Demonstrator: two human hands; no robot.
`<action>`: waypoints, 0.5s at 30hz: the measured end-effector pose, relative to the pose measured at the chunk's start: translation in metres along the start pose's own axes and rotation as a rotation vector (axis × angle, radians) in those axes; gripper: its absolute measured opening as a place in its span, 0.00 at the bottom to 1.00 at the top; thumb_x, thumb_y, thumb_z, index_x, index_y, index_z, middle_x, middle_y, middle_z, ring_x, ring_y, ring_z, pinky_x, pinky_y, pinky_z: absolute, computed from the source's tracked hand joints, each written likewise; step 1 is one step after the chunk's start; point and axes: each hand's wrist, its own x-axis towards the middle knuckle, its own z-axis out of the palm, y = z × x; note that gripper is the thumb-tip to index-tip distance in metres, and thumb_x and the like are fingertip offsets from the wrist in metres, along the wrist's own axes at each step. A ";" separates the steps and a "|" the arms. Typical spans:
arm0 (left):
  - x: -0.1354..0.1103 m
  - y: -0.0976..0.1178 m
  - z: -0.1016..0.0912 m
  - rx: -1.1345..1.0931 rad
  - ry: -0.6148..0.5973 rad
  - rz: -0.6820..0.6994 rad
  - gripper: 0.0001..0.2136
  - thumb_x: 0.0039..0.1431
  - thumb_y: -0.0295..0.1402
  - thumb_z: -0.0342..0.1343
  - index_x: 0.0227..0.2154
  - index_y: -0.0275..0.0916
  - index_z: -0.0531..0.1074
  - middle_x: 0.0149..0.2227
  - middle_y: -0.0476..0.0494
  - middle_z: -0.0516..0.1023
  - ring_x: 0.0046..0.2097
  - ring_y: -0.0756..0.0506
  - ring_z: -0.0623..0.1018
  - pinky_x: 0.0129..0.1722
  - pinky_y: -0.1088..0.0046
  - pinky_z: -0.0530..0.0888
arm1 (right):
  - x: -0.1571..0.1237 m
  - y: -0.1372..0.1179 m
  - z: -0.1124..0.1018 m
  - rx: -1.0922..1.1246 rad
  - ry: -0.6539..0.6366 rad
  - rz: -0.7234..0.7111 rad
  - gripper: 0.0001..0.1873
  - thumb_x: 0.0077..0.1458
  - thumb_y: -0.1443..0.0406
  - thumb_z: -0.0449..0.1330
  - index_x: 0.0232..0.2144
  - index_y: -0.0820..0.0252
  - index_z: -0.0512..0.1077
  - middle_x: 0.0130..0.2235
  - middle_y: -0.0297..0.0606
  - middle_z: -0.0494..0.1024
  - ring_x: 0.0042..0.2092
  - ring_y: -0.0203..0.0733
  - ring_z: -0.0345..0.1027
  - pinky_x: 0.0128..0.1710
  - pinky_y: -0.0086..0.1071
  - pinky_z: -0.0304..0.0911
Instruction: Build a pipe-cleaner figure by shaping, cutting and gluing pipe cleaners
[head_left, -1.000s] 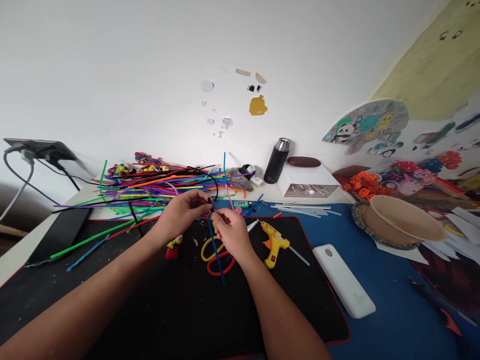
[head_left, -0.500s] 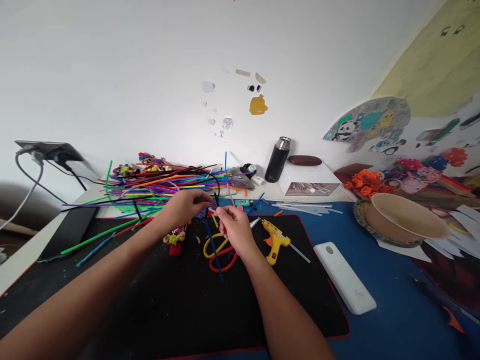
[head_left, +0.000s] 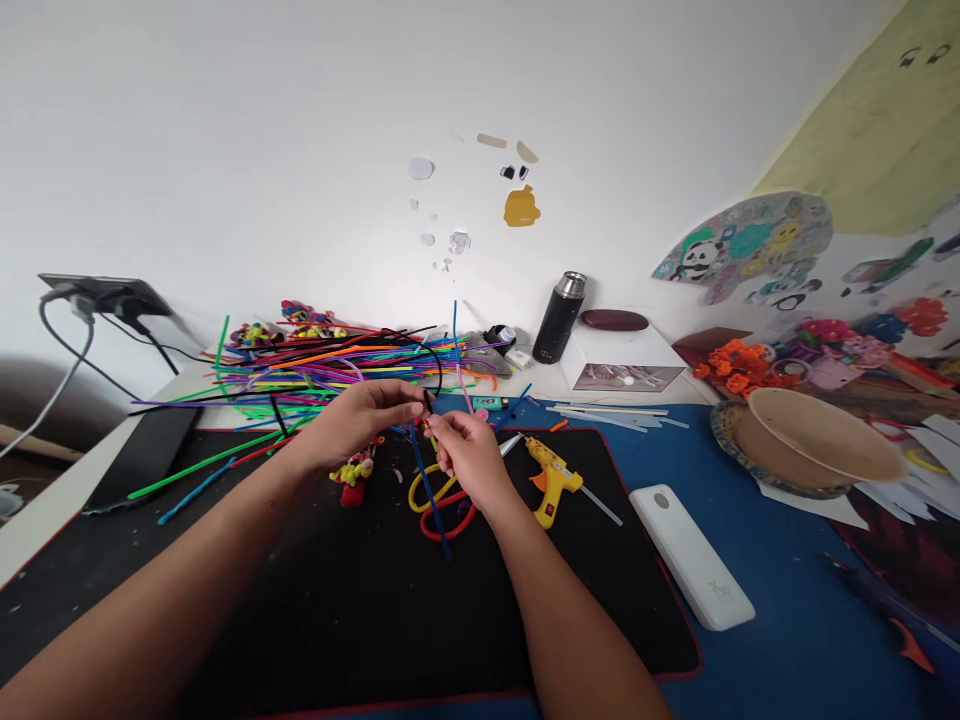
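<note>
My left hand and my right hand meet above the black mat, thumbs and fingers pinched close together. Between their fingertips is a small bundle of pipe cleaners, mostly hidden by the fingers. A dark blue pipe cleaner slants down from below the fingertips, and a short black pipe cleaner end shows above them. Under the hands lie scissors with yellow and red handles. Left of them sits a small yellow and red pipe cleaner figure.
A heap of coloured pipe cleaners lies behind my hands. To the right are a yellow glue gun, a white power bank and a beige bowl. A black flask stands at the back beside a white box.
My fingertips have shifted slightly on the pipe cleaners, and less of the black one shows above them. The whole view has moved a little; the hands remain together.
</note>
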 end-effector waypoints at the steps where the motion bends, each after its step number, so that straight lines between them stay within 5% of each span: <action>1: -0.001 0.000 0.000 -0.020 0.010 -0.010 0.22 0.49 0.54 0.73 0.36 0.41 0.83 0.37 0.42 0.86 0.40 0.39 0.83 0.44 0.64 0.79 | -0.001 0.000 0.000 -0.006 -0.019 0.003 0.23 0.58 0.43 0.67 0.29 0.56 0.74 0.17 0.25 0.64 0.19 0.33 0.56 0.20 0.29 0.50; 15: -0.012 -0.019 -0.007 0.241 0.132 0.054 0.20 0.58 0.54 0.66 0.37 0.41 0.82 0.35 0.44 0.85 0.36 0.42 0.81 0.36 0.69 0.74 | -0.004 -0.006 0.005 0.141 0.036 0.062 0.23 0.53 0.45 0.71 0.32 0.58 0.76 0.19 0.26 0.67 0.19 0.32 0.58 0.18 0.27 0.49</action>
